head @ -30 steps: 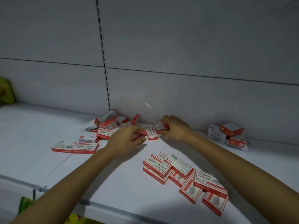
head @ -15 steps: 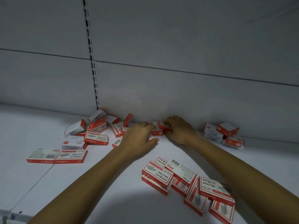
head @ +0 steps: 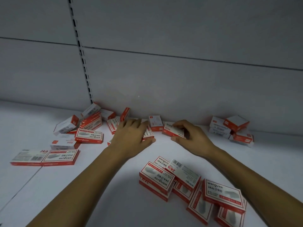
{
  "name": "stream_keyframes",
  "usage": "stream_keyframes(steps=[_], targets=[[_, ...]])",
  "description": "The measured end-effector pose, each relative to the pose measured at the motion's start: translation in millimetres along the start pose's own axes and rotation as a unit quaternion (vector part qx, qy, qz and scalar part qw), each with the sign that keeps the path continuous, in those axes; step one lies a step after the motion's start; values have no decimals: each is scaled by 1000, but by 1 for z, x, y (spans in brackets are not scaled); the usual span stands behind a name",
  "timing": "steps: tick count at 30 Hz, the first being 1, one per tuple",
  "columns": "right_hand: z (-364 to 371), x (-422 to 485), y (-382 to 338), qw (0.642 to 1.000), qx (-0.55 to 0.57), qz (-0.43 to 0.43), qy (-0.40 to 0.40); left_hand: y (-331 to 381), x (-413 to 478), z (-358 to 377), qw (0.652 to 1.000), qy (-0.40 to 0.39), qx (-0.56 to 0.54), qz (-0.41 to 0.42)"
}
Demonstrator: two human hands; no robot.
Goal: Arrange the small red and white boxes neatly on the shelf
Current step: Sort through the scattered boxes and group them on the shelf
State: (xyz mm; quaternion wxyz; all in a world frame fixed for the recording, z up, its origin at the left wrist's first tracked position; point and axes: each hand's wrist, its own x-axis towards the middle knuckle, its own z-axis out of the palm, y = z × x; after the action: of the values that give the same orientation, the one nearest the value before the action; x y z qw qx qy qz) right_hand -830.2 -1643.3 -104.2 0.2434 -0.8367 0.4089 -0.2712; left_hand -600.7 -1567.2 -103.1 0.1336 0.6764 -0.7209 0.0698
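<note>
Small red and white boxes lie scattered over the white shelf (head: 82,194). My right hand (head: 190,136) pinches one box (head: 172,131) between thumb and fingers, close to the back wall. My left hand (head: 131,136) lies palm down over another box (head: 148,134), fingers curled around it, thumb at its near edge. One box (head: 155,122) stands between the two hands against the wall. A loose heap of boxes (head: 91,126) sits to the left, a pile (head: 188,182) lies near me, and a small stack (head: 232,128) is at the far right.
The grey back panel (head: 180,87) closes off the shelf behind the boxes, with a slotted upright (head: 83,63) at the left. Two boxes (head: 45,157) lie flat side by side at the near left. A seam in the shelf runs past them.
The view has shifted closer. My right hand has drawn back from the wall with a box in its fingers, and my left hand has stayed over the box beside it.
</note>
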Motion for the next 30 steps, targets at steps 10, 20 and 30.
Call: stream_keyframes(steps=[10,20,30], targets=[[3,5,6,1000,-9,-2,9,-4,1,-4,999,38,-26,11],[-30,-15,-32,959,272,73,22,33,-7,-51,982,93,-163,2],[-88,-100,-50,957,282,57,-43,107,-54,-79,961,117,-229,101]])
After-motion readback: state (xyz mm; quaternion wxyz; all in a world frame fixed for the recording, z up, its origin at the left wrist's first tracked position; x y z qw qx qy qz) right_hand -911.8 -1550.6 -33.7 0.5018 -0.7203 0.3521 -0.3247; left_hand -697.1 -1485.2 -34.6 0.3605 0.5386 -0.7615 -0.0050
